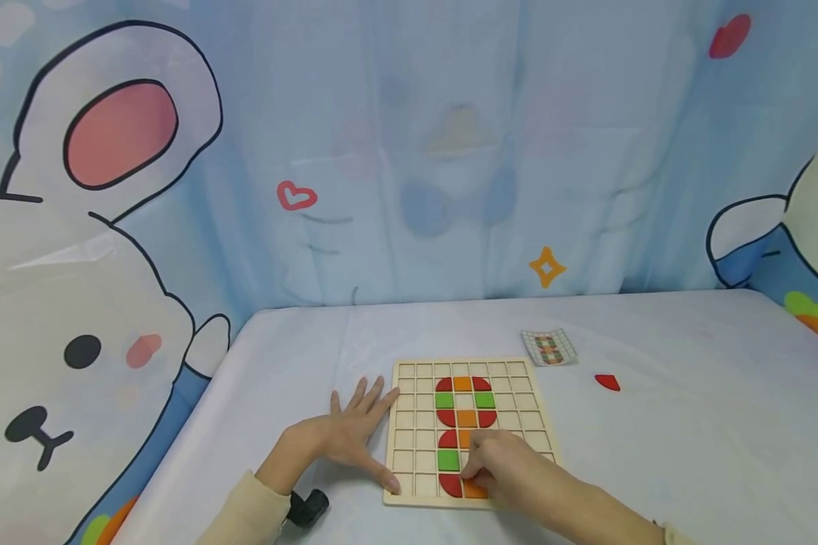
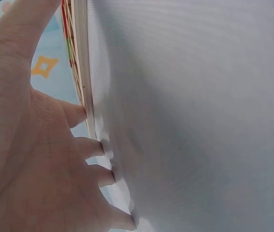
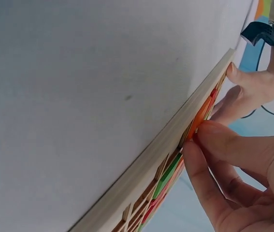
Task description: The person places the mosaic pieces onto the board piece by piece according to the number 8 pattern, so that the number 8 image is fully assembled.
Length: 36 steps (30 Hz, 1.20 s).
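A square wooden grid board (image 1: pixel 404 460) lies on the table, with red quarter-round, orange square and green square tiles in its middle columns. My left hand (image 1: pixel 351 437) is spread along the board's left side, its thumb on the near left corner and its fingertips at the edge. Over the near part of the board, my right hand (image 1: pixel 514 473) pinches an orange tile (image 1: pixel 476 490) between thumb and index finger, beside a red tile (image 1: pixel 451 485) in the nearest tile row. In the right wrist view, those fingertips meet at the orange tile (image 3: pixel 199 116). The right hand hides some cells.
A loose red quarter-round tile (image 1: pixel 608 383) lies on the white tablecloth (image 1: pixel 688 424) to the right of the board. Behind the board's far right corner is a small pattern card (image 1: pixel 549 348). A printed curtain (image 1: pixel 450 250) hangs behind the table.
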Available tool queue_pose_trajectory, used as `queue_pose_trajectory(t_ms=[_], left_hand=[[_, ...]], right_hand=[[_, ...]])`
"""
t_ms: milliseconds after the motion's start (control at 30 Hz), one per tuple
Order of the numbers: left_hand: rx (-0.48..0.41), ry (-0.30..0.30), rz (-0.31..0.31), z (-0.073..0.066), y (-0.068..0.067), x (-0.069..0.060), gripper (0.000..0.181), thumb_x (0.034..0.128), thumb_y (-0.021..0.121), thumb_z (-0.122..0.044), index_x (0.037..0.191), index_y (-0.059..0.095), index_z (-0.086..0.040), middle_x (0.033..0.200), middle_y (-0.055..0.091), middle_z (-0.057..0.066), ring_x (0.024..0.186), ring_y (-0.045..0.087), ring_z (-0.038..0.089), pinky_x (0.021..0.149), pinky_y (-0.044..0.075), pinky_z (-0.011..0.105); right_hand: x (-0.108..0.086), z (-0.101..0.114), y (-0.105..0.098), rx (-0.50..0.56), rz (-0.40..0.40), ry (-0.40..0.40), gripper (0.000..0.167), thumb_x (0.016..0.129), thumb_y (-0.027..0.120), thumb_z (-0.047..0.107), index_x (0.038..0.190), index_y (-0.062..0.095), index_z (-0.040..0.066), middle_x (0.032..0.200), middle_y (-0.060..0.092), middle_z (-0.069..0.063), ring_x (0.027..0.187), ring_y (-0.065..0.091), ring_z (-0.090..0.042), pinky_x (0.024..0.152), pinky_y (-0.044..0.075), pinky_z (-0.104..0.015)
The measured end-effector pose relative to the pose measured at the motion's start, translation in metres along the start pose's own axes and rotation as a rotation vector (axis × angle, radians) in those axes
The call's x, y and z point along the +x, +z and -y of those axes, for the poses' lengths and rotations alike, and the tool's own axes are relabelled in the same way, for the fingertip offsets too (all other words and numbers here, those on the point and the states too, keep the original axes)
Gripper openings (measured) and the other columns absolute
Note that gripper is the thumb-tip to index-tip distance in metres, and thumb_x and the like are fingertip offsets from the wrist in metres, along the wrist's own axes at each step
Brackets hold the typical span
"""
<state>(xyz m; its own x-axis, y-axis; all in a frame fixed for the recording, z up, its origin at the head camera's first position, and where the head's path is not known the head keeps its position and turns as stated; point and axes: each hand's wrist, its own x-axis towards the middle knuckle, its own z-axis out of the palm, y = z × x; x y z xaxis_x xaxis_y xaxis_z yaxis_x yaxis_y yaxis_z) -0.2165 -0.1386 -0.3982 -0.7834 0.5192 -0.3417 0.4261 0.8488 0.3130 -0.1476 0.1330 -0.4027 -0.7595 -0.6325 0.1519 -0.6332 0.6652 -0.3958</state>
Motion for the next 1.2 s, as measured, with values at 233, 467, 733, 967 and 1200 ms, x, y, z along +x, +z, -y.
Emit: queue_pose_trajectory(t_ms=[233, 467, 733, 967, 1200], left_hand=[[-0.003, 0.001, -0.001, -0.002, 0.000, -0.001, 0.131, 0.0765, 0.087, -0.063, 0.170, 0.007, -0.018, 0.176, -0.006, 0.015, 0.160, -0.011, 0.036, 0.119, -0.002, 0.075], [0.000, 0.000, 0.000, -0.001, -0.001, -0.002, 0.131, 0.0768, 0.087, -0.062, 0.170, 0.007, -0.018, 0.176, -0.005, 0.015, 0.160, -0.010, 0.037, 0.119, -0.001, 0.075], [0.006, 0.017, -0.004, 0.000, -0.001, -0.001, 0.130, 0.0773, 0.087, -0.062, 0.170, 0.007, -0.017, 0.175, -0.005, 0.016, 0.160, -0.010, 0.037, 0.119, -0.001, 0.075], [0.018, 0.016, -0.010, -0.001, -0.001, -0.001, 0.130, 0.0777, 0.087, -0.061, 0.170, 0.008, -0.016, 0.175, -0.004, 0.016, 0.161, -0.009, 0.038, 0.119, 0.000, 0.075], [0.008, 0.020, 0.001, -0.001, -0.001, -0.001, 0.129, 0.0785, 0.087, -0.060, 0.170, 0.007, -0.017, 0.175, -0.005, 0.016, 0.161, -0.009, 0.038, 0.119, 0.000, 0.075]], right_hand=[[-0.004, -0.003, -0.001, 0.064, 0.007, 0.022, 0.014, 0.081, 0.086, -0.004, 0.089, 0.085, 0.007, 0.079, 0.061, 0.011, 0.072, 0.052, 0.000, 0.068, 0.055, -0.020], [-0.018, -0.013, -0.010, 0.216, 0.012, 0.047, 0.016, 0.084, 0.081, -0.005, 0.092, 0.083, 0.008, 0.086, 0.060, 0.013, 0.076, 0.054, 0.001, 0.069, 0.055, -0.020], [-0.046, -0.049, -0.049, 0.138, -0.067, 0.085, 0.019, 0.084, 0.086, 0.002, 0.101, 0.083, 0.010, 0.092, 0.062, 0.011, 0.081, 0.060, 0.001, 0.073, 0.059, -0.023], [-0.067, -0.104, -0.081, -0.017, -0.155, 0.144, 0.024, 0.078, 0.088, -0.004, 0.098, 0.082, 0.006, 0.090, 0.065, 0.008, 0.078, 0.061, -0.001, 0.070, 0.059, -0.023], [-0.072, -0.154, -0.095, -0.064, -0.208, 0.255, 0.023, 0.076, 0.087, -0.009, 0.096, 0.079, 0.001, 0.095, 0.070, -0.004, 0.084, 0.067, -0.021, 0.071, 0.062, -0.035]])
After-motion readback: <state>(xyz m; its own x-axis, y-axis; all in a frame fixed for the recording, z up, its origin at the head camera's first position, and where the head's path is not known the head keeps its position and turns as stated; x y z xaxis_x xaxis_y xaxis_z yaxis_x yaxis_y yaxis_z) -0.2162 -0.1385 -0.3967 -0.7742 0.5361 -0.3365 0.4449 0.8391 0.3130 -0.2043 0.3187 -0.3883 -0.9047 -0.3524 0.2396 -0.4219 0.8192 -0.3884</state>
